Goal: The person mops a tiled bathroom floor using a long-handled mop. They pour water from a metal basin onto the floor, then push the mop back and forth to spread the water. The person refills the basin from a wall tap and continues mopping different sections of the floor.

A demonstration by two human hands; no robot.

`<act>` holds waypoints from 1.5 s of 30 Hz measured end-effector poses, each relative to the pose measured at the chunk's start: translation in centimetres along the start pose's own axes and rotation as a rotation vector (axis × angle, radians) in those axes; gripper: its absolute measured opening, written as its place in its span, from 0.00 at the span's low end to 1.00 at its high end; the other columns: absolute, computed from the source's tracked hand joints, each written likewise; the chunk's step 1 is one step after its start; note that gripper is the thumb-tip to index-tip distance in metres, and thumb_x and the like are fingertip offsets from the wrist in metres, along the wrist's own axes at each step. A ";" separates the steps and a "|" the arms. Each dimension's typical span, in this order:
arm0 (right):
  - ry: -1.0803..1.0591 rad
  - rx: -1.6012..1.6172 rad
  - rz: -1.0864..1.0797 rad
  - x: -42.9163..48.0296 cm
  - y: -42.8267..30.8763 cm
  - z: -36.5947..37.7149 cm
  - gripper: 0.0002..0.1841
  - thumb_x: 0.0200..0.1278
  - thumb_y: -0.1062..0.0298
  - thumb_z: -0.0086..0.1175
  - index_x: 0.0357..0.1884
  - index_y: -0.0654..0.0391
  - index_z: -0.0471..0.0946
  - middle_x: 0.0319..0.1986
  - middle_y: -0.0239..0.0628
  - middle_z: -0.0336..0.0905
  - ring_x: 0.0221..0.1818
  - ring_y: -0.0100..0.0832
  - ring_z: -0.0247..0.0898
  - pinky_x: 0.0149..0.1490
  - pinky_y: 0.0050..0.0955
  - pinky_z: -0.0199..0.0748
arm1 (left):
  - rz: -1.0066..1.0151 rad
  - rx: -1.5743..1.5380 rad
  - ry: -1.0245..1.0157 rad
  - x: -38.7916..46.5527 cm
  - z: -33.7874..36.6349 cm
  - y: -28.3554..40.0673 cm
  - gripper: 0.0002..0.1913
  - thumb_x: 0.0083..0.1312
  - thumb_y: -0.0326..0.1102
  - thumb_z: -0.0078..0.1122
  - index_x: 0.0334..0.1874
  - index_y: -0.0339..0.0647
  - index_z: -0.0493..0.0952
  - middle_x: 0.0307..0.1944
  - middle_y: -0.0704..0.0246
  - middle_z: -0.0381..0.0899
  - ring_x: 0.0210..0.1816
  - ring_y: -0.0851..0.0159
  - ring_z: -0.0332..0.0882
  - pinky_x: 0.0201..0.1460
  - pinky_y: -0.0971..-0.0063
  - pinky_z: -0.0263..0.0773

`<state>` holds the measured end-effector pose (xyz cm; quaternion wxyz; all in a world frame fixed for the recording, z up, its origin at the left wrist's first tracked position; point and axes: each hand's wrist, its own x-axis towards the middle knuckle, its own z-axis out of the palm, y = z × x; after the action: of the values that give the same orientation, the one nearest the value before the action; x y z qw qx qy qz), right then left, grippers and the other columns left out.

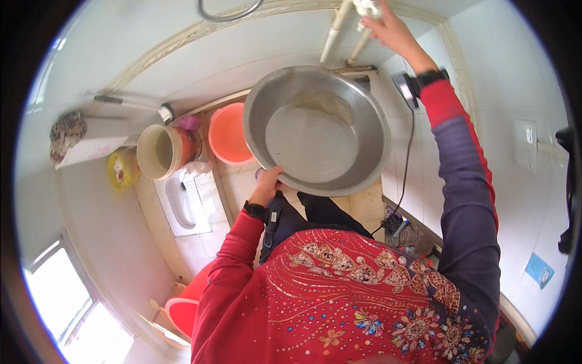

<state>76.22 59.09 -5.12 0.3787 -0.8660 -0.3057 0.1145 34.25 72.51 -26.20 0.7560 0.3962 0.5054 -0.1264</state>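
A wide grey metal basin [313, 177] is tilted in front of me. My left hand [268, 185] grips its near left rim, thumb over the edge. The bottom shines with faint rings; whether shallow water covers it, I cannot tell. Up at the top edge, my right hand [394, 32] has its fingers around a white pipe fitting [367, 8], partly cut off by the picture's edge. Cream pipes [335, 34] run down the wall from there, behind the basin's far rim.
An orange-pink plastic tub [229, 134] stands left of the basin, beside a bucket [157, 152]. A squat toilet [181, 202] is set in the tiled floor. A black cable [408, 154] hangs along the right wall. A red tub [184, 309] stands at lower left.
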 end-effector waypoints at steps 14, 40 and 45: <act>-0.228 0.049 1.009 -22.8 36.8 1.1 0.31 0.60 0.42 0.51 0.44 0.67 0.68 0.28 0.48 0.75 0.19 0.37 0.72 0.25 0.32 0.75 | 0.363 -0.188 0.741 -29.6 -18.8 -1.5 0.13 0.55 0.29 0.54 0.43 0.32 0.72 0.33 0.66 0.77 0.31 0.65 0.77 0.26 0.75 0.73; -0.622 -0.106 0.764 -20.4 9.9 17.6 0.21 0.63 0.56 0.48 0.54 0.59 0.67 0.24 0.37 0.74 0.17 0.30 0.71 0.22 0.28 0.72 | 0.326 -0.811 0.351 -30.2 -37.2 -13.7 0.13 0.59 0.26 0.49 0.44 0.28 0.72 0.38 0.63 0.77 0.40 0.62 0.77 0.46 0.69 0.74; -0.635 -0.112 0.754 -19.9 5.6 24.6 0.18 0.65 0.56 0.47 0.52 0.55 0.68 0.25 0.32 0.74 0.18 0.25 0.70 0.22 0.26 0.70 | 0.335 -0.749 0.562 -36.8 -44.9 -14.7 0.10 0.59 0.26 0.48 0.41 0.29 0.72 0.36 0.65 0.77 0.36 0.64 0.77 0.41 0.71 0.74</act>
<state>52.46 58.24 -26.77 0.1520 -0.8575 -0.0770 0.4854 -21.11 87.85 -9.21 0.6908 0.1917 0.6299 0.2988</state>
